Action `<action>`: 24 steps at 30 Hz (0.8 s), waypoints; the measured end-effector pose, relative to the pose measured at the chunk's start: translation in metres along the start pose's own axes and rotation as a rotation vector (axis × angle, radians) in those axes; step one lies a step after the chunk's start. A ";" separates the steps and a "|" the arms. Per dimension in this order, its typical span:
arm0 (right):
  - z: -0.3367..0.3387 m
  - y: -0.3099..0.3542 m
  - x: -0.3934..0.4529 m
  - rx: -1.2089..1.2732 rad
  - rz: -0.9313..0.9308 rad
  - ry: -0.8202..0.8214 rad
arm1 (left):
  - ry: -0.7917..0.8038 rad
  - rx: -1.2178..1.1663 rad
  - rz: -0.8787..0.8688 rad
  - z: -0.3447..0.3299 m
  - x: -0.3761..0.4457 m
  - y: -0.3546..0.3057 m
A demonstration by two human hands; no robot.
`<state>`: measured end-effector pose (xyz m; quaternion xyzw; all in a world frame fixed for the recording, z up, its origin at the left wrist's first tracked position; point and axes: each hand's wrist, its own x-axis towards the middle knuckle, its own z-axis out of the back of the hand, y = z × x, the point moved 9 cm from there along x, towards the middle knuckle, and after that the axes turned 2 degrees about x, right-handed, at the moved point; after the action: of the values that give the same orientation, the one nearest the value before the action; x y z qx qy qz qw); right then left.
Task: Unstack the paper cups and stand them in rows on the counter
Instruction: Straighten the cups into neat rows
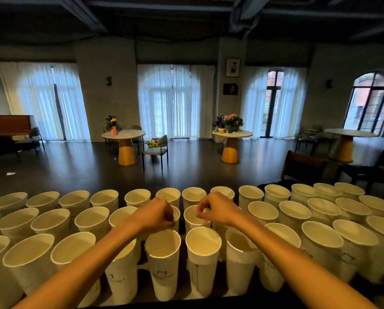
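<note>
Where hands point(155, 211) hover, cup point(163, 262) print unreadable

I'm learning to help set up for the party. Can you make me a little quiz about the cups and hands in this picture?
1. True or false: the paper cups on the counter stand upright with their open ends up.
2. How many rows of cups run across the counter? A) one B) three C) six
3. Fill in: the left hand and the right hand both reach to the ______ row.

Key
1. True.
2. B, three rows.
3. Middle. The right hand pinches the rim of a middle-row cup; the left hand's fingers curl at the rim of the cup beside it, though whether they grip it is hard to tell.
</note>
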<state>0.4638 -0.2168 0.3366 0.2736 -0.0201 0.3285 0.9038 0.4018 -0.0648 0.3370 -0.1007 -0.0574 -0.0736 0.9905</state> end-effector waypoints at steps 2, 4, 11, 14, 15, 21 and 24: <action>-0.001 0.001 -0.005 0.011 -0.006 -0.013 | -0.003 0.018 -0.001 0.000 0.001 0.000; 0.007 0.003 -0.013 0.015 -0.011 -0.049 | -0.003 0.019 -0.009 0.000 0.002 -0.001; 0.076 -0.021 -0.065 0.035 -0.141 -0.256 | -0.036 0.006 -0.113 0.028 0.013 -0.016; 0.107 -0.046 -0.102 0.017 -0.253 -0.351 | -0.056 -0.108 -0.217 0.042 0.020 -0.052; 0.117 -0.056 -0.117 -0.002 -0.289 -0.382 | -0.066 -0.153 -0.255 0.044 0.021 -0.073; 0.139 -0.105 -0.157 -0.073 -0.342 -0.377 | -0.050 -0.189 -0.398 0.014 -0.013 -0.182; 0.132 -0.128 -0.149 -0.081 -0.300 -0.285 | -0.008 -0.048 -0.379 -0.011 -0.024 -0.210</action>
<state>0.4436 -0.4513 0.3552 0.2808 -0.1201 0.1473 0.9408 0.3462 -0.2676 0.3636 -0.1122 -0.0777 -0.2599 0.9559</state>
